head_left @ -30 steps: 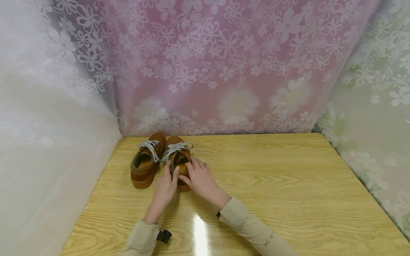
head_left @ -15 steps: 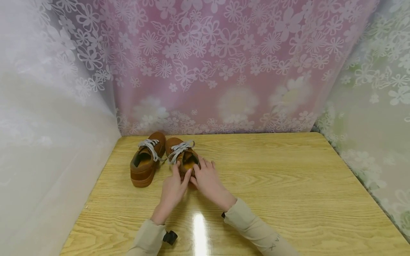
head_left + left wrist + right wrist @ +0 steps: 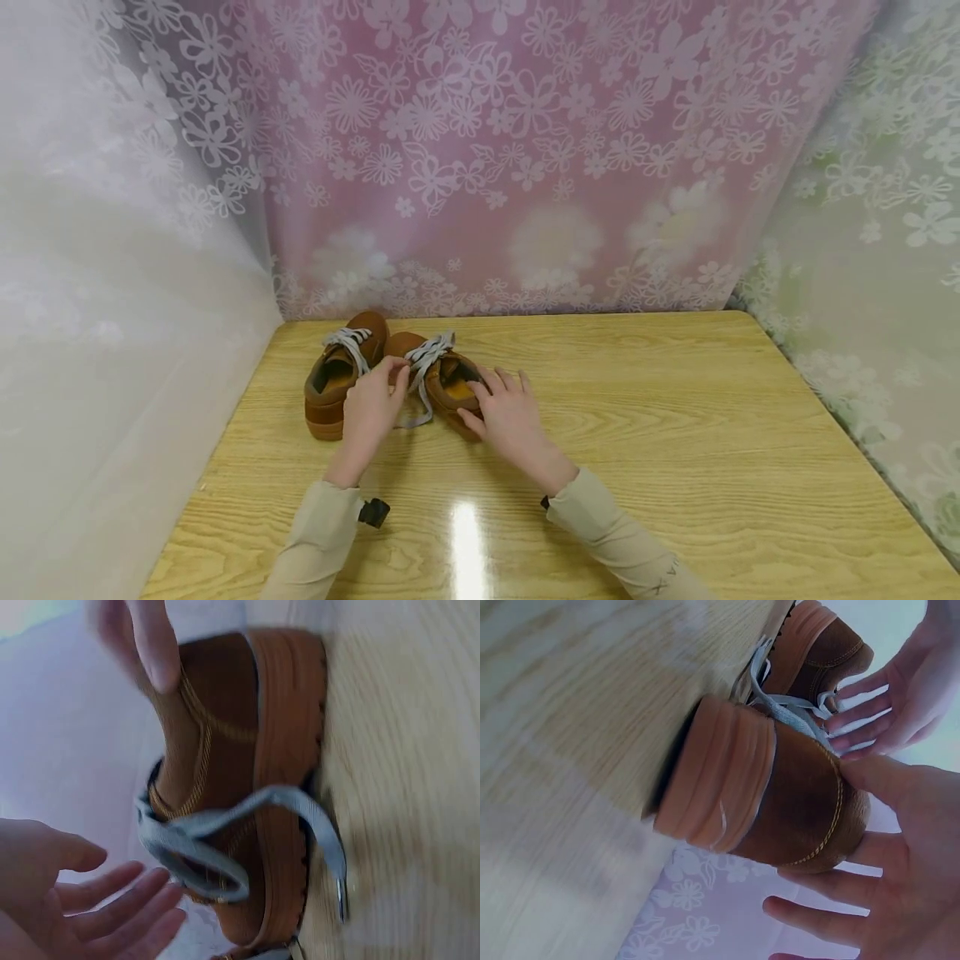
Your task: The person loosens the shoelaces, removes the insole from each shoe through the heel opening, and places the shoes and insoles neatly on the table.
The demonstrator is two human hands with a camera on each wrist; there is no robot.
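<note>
A brown lace-up shoe [image 3: 446,404] with grey laces [image 3: 426,354] sits at an angle on the table, toe toward the back left. My right hand [image 3: 513,425] grips its heel collar; in the right wrist view the thumb lies against the heel [image 3: 802,795], with the outer fingers spread past it. My left hand [image 3: 371,408] is beside the laces, fingers loosely bent; in the left wrist view they appear close to a lace loop [image 3: 202,862], with no hold visible. The matching shoe [image 3: 326,412] stands just left, partly behind my left hand.
The wooden table [image 3: 675,433] extends to the right and toward me. A pink floral curtain [image 3: 487,167] hangs along its back edge. Pale sheets flank it, a white one [image 3: 112,333] at left and a floral one [image 3: 885,292] at right.
The right-hand shoe has turned, its heel swinging right with my right hand. My left hand has left the heel area and moved left and forward to beside the laces.
</note>
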